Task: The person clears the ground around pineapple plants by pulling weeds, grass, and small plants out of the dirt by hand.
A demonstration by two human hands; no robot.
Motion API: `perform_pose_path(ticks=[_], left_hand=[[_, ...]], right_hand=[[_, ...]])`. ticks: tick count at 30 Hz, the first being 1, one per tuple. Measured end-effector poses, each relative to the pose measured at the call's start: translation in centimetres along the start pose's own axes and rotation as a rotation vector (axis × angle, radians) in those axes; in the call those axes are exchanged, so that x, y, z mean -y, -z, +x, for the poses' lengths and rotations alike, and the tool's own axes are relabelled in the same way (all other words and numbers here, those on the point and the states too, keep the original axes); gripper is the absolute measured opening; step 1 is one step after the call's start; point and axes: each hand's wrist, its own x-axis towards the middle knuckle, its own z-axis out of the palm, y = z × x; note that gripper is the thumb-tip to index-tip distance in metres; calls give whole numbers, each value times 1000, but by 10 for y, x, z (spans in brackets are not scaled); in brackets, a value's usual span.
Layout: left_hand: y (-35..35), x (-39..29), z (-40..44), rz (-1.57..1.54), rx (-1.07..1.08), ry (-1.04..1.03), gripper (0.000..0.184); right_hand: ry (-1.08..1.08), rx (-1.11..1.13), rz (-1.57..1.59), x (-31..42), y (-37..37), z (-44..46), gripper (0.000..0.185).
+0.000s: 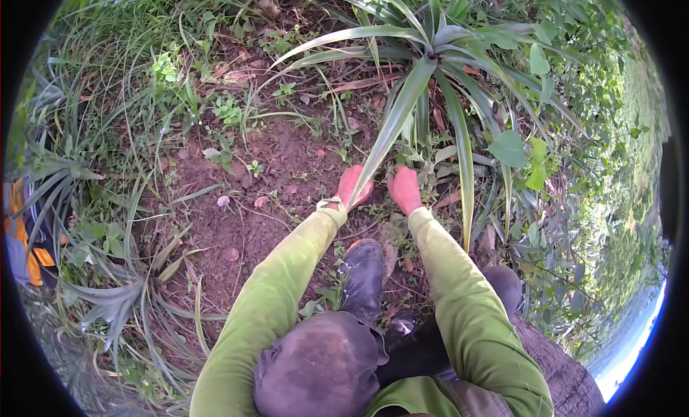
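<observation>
Both hands are low over the ground at the foot of a large spiky plant (430,54) with long arching leaves. My left hand (355,186) is closed, partly behind one long leaf that crosses in front of it; what its fingers hold, if anything, is hidden. A short gap to the right, my right hand (404,189) has its fingers curled in beside small green weeds (425,162). Whatever is between those fingers is too small to make out. Bare reddish-brown soil (280,162) spreads to the left of the hands.
Dark boots (362,273) stand just below the hands. A smaller spiky plant (125,295) grows at lower left, near an orange and dark item (32,252) at the left edge. Grass (108,80) fills the upper left, leafy vines (574,151) the right. A log (556,367) lies at lower right.
</observation>
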Motion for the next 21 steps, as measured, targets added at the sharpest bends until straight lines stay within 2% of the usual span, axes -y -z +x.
perform_pose_path(ticks=[1, 3, 4, 6, 7, 8, 9, 10, 12, 13, 14, 15, 17, 18, 19, 21], left_hand=[[-15, 4, -5, 1, 4, 5, 19], [-28, 7, -11, 256, -7, 13, 18], [-28, 9, -11, 260, -7, 20, 18], [-18, 9, -8, -253, -171, 50, 17], [-13, 10, -11, -249, -171, 56, 17], [-9, 14, -17, -67, -101, -31, 16], [-3, 15, -22, 114, -28, -121, 15], [24, -9, -27, -81, 24, 47, 15], [27, -23, -34, -115, -36, 76, 15], [29, -29, -38, -153, -95, 104, 15], [46, -47, -42, -220, -128, 28, 17], [29, -34, -50, -221, -128, 30, 17], [-3, -6, -63, -47, -17, -45, 18], [12, -19, -66, -16, -1, -58, 18], [19, -27, -66, -17, 2, -60, 18], [23, -34, -64, -59, 43, 10, 17]], right_hand=[[10, -76, 120, 10, -9, 1, 19], [31, -233, 365, 34, -26, 3, 22], [12, -238, 407, 43, -30, 3, 25], [45, -241, 517, 49, -44, 15, 27], [75, -247, 620, 52, -51, 22, 29], [269, -259, 468, 68, -34, 23, 34], [266, -253, 472, 76, -38, 34, 34], [286, -301, 439, 87, -42, 49, 36], [310, -351, 408, 102, -48, 74, 38], [297, -287, 254, 107, -51, 83, 40], [280, -222, 100, 107, -55, 90, 43], [280, -221, 100, 104, -59, 96, 43], [341, 60, -83, 98, -71, 102, 52], [363, -29, -58, 92, -80, 102, 42], [359, -30, -58, 85, -86, 102, 42], [317, -88, 56, 80, -84, 101, 24]])
